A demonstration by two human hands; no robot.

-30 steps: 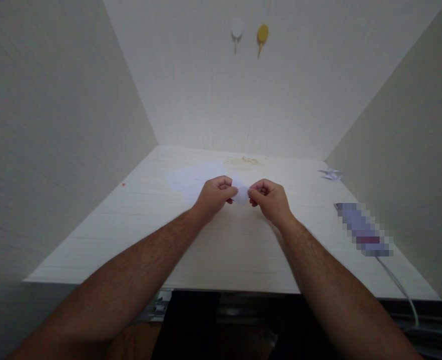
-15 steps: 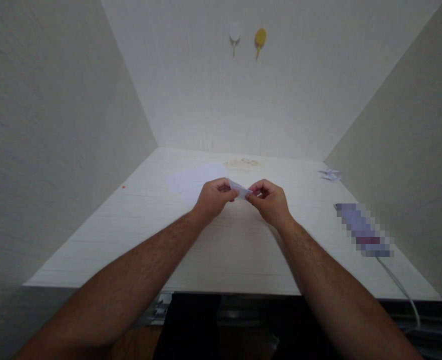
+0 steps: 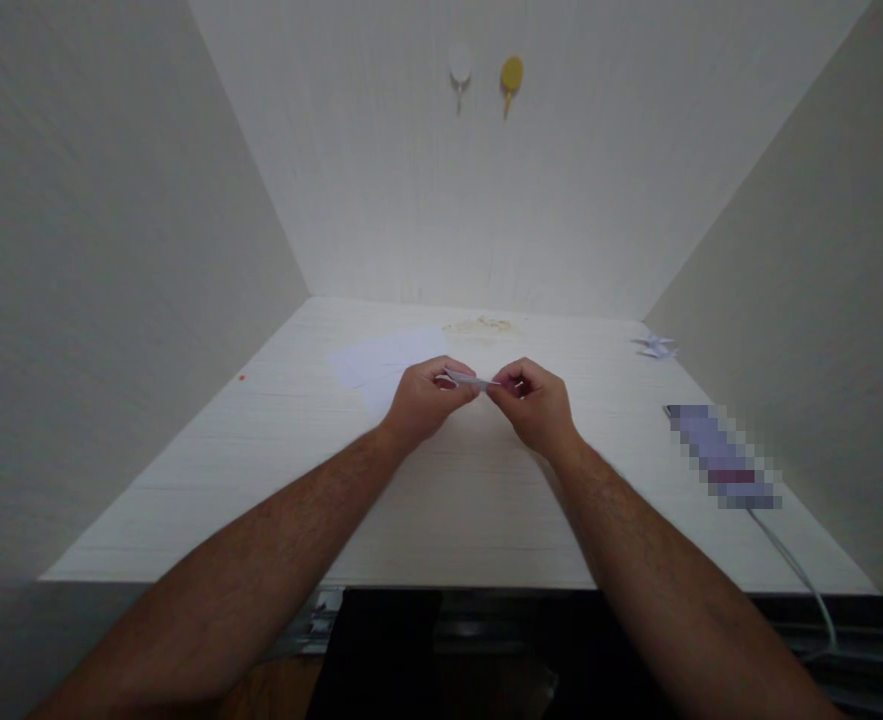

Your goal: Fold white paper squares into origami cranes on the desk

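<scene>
A small folded piece of white paper (image 3: 472,381) is held above the desk, seen almost edge-on. My left hand (image 3: 430,396) pinches its left end, with the thumb on the near side. At the other end, my right hand (image 3: 535,400) grips it between thumb and fingers. Both hands are closed, their fingertips close together at the paper's near edge. Beyond the left hand, flat white paper sheets (image 3: 381,358) lie on the desk, partly hidden by that hand.
The white desk (image 3: 276,480) is walled on three sides. Folded paper pieces (image 3: 657,346) lie at the back right. A blurred-out flat device (image 3: 718,455) with a cable (image 3: 797,570) rests on the right. White (image 3: 460,68) and yellow hooks (image 3: 511,75) hang on the back wall.
The paper has tilted in my fingers, so its broad face has turned to a thin edge. Both hands keep their grip at nearly the same spot.
</scene>
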